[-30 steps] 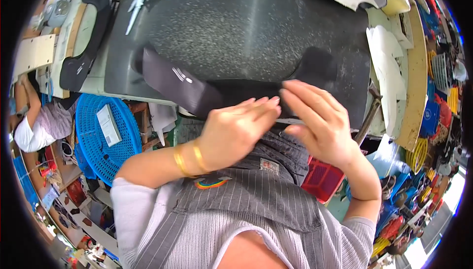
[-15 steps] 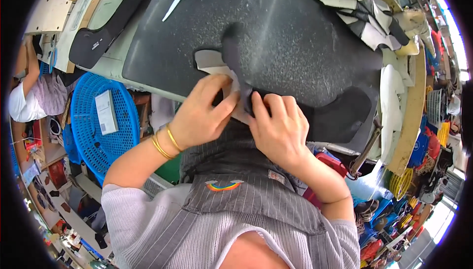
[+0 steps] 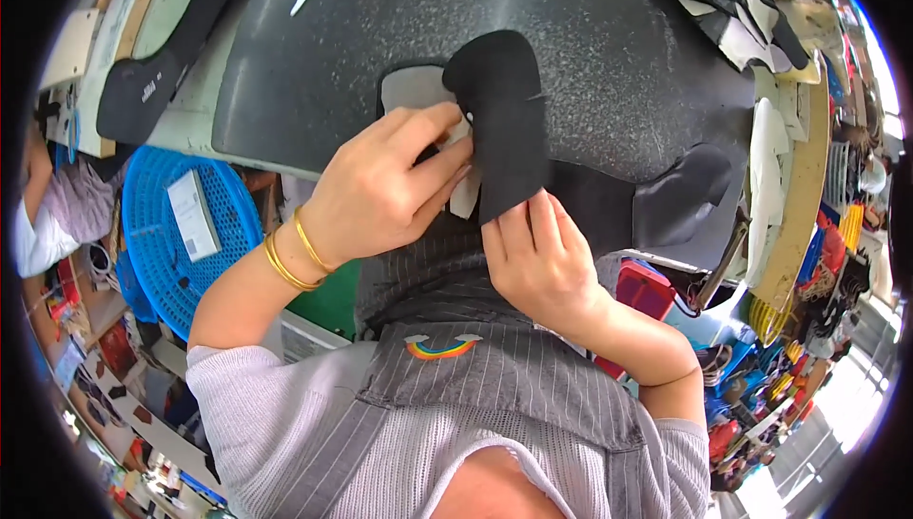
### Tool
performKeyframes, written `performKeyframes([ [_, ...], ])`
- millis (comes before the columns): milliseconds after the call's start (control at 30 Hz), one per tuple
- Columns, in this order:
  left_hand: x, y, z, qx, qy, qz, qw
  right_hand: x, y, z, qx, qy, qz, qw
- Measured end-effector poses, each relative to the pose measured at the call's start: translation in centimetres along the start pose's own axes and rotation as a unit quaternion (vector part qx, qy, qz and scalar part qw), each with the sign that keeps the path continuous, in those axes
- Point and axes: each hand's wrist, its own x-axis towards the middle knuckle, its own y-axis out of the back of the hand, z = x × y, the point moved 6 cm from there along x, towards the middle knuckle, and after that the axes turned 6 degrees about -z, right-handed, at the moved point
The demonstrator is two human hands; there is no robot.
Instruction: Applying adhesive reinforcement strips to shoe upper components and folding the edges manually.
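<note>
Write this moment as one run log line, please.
left hand: presses grey backing piece | right hand: pinches black fabric piece | surface: black mat

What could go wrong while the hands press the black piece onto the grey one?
The black piece covers only part of the grey piece, so it could end up crooked if either hand slips. The left hand has fingertips right at the seam and the right hand pinches the lower edge, so fingers might wrinkle the soft material. Both pieces sit near the front edge of the dark work mat, so a loose one could slide off.
</note>
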Motion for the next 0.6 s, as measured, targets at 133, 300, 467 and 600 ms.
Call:
performKeyframes([
  [133, -0.3, -0.3, 0.0, 0.007, -0.012, 0.021, 1.0, 0.7, 0.7, 1.4, 0.131, -0.14, 0.066, 0.979],
  [300, -0.1, -0.4, -0.7, -0.069, 0.101, 0.059, 0.991, 0.9, 0.0, 2.3, 0.176, -0.243, 0.115, 0.947],
  [467, 0.3, -0.5, -1.6, -0.135, 0.148, 0.084, 0.976, 0.6, -0.2, 3.0, 0.238, -0.238, 0.133, 0.932],
  [600, 1.0, -0.2, -2.0, -0.133, 0.167, 0.059, 0.975, 1.0, -0.3, 3.1, 0.23, -0.231, 0.145, 0.934],
])
